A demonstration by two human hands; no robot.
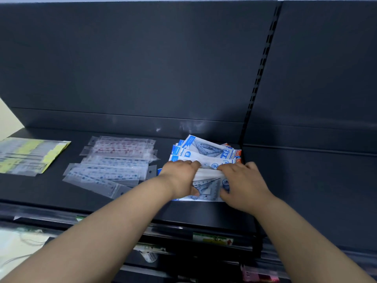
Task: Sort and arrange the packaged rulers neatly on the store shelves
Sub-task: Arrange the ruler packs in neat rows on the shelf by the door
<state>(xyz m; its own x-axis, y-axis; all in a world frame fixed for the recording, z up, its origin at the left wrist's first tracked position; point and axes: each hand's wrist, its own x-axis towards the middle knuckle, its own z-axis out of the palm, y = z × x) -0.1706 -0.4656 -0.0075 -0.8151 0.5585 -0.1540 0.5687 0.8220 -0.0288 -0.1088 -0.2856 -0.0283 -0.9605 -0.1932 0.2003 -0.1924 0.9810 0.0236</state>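
1. Left hand [180,176] and right hand [243,184] both clasp the blue set-square packs [206,160], fingers curled over the stack
2. Stack lies at the shelf's [204,211] right end
3. Clear ruler packs [114,166] lie left; yellow packs [30,156] farther left

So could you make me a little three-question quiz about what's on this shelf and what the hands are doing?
1. True or false: both hands rest on the blue-and-white packs.
2. How many separate groups of packets lie on the shelf?
3. Which group lies farthest left? A) yellow-labelled packs B) clear ruler sleeves C) blue-and-white packs

Key:
1. True: the left hand and right hand both grip that pile.
2. Three.
3. A.
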